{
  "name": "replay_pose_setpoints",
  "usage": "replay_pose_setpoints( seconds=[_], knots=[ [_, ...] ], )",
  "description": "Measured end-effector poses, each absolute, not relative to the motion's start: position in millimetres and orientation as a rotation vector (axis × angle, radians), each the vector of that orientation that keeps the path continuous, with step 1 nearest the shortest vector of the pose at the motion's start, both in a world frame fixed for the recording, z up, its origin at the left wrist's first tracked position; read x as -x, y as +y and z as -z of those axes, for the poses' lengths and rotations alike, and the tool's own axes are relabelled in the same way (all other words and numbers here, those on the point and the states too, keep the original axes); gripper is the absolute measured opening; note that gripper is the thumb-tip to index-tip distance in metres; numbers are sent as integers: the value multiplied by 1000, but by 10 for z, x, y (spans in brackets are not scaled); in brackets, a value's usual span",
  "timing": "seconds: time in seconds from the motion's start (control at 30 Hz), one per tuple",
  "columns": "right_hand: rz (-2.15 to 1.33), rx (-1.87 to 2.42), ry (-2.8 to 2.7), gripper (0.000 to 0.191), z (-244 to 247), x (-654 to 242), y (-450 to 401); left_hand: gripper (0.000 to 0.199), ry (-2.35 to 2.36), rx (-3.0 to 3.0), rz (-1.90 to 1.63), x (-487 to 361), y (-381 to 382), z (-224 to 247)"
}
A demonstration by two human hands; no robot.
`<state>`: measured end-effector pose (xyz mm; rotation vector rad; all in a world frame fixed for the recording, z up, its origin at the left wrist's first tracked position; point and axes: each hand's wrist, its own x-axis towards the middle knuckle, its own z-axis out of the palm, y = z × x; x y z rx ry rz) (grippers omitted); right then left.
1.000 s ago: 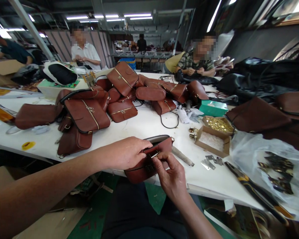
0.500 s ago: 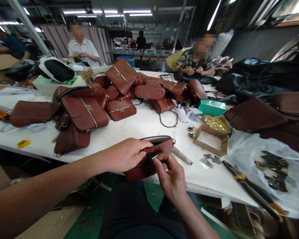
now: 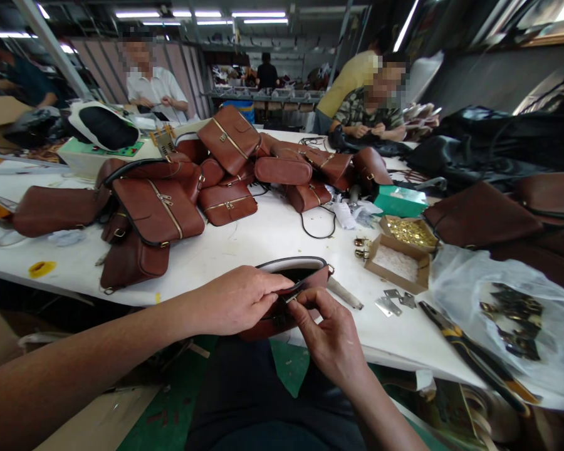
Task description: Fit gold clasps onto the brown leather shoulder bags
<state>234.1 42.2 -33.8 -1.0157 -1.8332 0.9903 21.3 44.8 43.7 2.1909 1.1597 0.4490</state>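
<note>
At the table's front edge sits a brown leather handbag (image 3: 318, 280) with a dark-edged open mouth and pale lining. My left hand (image 3: 237, 299) grips its near wall, thumb outside and fingers over the rim. Close by, my right hand (image 3: 331, 329) pinches a small silvery metal piece (image 3: 290, 299) against the bag's front, between thumb and forefinger. My fingers partly cover the metal piece, so its exact shape is unclear. Several flat metal plates (image 3: 390, 305) lie to the right. Pliers (image 3: 465, 347) with black and yellow handles rest beyond them.
Brown bags (image 3: 162, 210) are heaped across the table's middle and left. At right stand a box of gold fittings (image 3: 408, 232), a cardboard tray (image 3: 397, 288), a green box (image 3: 401, 200) and a plastic bag of clasps (image 3: 474, 282). Co-workers sit opposite.
My left fingers have slid right along the rim, bending the near wall inward so the mouth gapes wider. The right hand still pinches the metal piece. A person in yellow behind has risen.
</note>
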Motion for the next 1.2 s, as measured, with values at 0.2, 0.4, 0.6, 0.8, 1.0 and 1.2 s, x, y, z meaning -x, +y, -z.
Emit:
replay_pose_setpoints(
  seconds=[0.2,0.4,0.6,0.8,1.0,1.2],
  knots=[
    [-1187,994,-1801,23,342,-2415,491,25,1144,-2158,-364,-199,504,-459],
    [-1281,973,-1733,26,414,-2432,537,20,1135,-1887,-334,-133,585,-451],
    [-1268,995,-1687,28,400,-2379,512,18,1175,-1840,-327,-124,583,-423],
    [-1175,1064,-1686,27,326,-2360,445,20,1277,-2035,-314,-201,532,-473],
    [-1284,1028,-1600,27,345,-2345,447,18,1177,-1812,-349,-171,548,-411],
    [-954,1083,-1705,22,340,-2298,385,18,1322,-1858,-365,-243,521,-417]
  ],
)
